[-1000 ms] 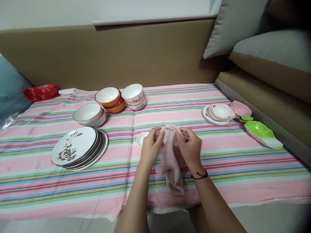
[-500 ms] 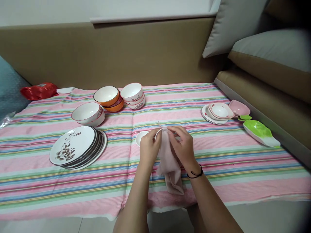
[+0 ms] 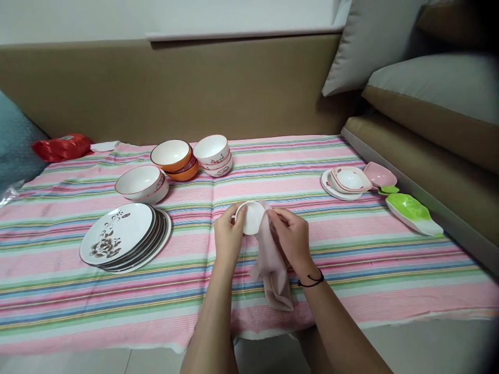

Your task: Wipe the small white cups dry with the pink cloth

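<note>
A small round white dish (image 3: pixel 253 218) is held up above the striped cloth, its inner face turned toward me. My left hand (image 3: pixel 229 231) grips its left edge, thumb over the rim. My right hand (image 3: pixel 289 228) pinches a dusty-pink cloth (image 3: pixel 271 267) against the dish's right edge. The rest of that cloth hangs down in folds between my forearms. My fingertips hide part of the rim, and whatever lies right behind the hands is mostly covered.
Left are stacked flowered plates (image 3: pixel 117 234), white bowls (image 3: pixel 140 182), orange bowls (image 3: pixel 171 156) and more white bowls (image 3: pixel 212 150). Right are small dishes (image 3: pixel 351 179), a pink dish (image 3: pixel 380 174) and a green leaf-shaped dish (image 3: pixel 413 210). A red package (image 3: pixel 62 147) lies at far left.
The white dish has turned from nearly edge-on to showing its face. My left hand has shifted slightly left. The small white dish seen behind that hand is now mostly hidden.
</note>
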A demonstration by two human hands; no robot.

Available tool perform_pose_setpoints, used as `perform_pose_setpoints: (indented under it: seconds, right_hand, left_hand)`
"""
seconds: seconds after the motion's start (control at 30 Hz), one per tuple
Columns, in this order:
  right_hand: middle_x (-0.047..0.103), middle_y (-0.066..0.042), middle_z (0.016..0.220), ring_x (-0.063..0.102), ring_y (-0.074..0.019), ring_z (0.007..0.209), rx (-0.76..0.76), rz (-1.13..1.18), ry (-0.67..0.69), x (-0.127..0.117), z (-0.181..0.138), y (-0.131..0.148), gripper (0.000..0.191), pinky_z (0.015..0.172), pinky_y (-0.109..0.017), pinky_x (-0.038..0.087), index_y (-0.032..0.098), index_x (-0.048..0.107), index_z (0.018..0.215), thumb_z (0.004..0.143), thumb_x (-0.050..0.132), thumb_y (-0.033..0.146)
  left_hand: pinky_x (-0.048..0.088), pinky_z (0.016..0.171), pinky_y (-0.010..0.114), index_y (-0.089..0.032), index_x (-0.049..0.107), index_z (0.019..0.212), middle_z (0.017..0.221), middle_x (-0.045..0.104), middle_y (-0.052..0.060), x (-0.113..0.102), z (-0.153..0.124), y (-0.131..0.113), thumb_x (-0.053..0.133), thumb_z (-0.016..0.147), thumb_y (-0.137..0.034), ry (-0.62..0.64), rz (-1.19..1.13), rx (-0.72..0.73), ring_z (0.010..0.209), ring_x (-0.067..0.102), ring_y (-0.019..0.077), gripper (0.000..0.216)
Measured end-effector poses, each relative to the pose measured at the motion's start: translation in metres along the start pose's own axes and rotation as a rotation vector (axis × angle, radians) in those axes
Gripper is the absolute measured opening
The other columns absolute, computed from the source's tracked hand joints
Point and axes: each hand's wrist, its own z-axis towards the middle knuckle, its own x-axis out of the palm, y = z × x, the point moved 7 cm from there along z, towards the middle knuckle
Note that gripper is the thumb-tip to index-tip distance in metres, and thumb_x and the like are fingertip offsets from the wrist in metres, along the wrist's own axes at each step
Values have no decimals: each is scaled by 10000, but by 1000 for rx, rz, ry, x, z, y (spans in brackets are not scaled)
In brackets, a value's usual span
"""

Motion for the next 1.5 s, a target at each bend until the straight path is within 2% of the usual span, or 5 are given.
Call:
perform_pose_setpoints:
  seconds: [0.17,0.5,0.8,1.03,1.5]
  right_hand:
    - [708,-32,930,641,-194,832,59,114,16,-1,5,-11,262,720,-274,491,173,723,940,787,628,363]
    - [673,-25,704,600,-163,646,26,-76,64,3,-2,-6,233,577,-253,450,151,683,735,788,611,367]
    - [689,-55,990,645,-180,880,-55,11,-3,-1,2,-4,233,742,-288,542,172,684,997,806,590,267]
    - [679,-59,1006,629,-180,965,-191,-4,-40,-7,-1,8,159,822,-309,537,192,703,901,833,563,225]
    - [699,-59,915,633,-181,741,53,-5,-56,-3,3,-20,255,653,-293,513,169,694,978,791,590,308]
  left_hand:
    - [436,570,215,-206,699,957,908,705,28,22,-7,-8,509,871,-368,192,69,99,678,585,129,264]
    - [429,578,216,-215,681,946,944,698,23,8,-5,-7,476,895,-344,-17,88,93,765,603,141,247]
    - [462,609,237,-197,693,925,934,698,51,21,-6,-8,486,891,-347,137,64,104,818,620,172,258]
    - [433,466,208,-203,589,1099,877,663,27,13,-2,5,493,875,-337,58,16,-24,501,531,89,278]
    - [443,529,202,-214,641,1047,981,675,45,26,-5,-5,506,876,-369,234,24,102,667,581,122,267]
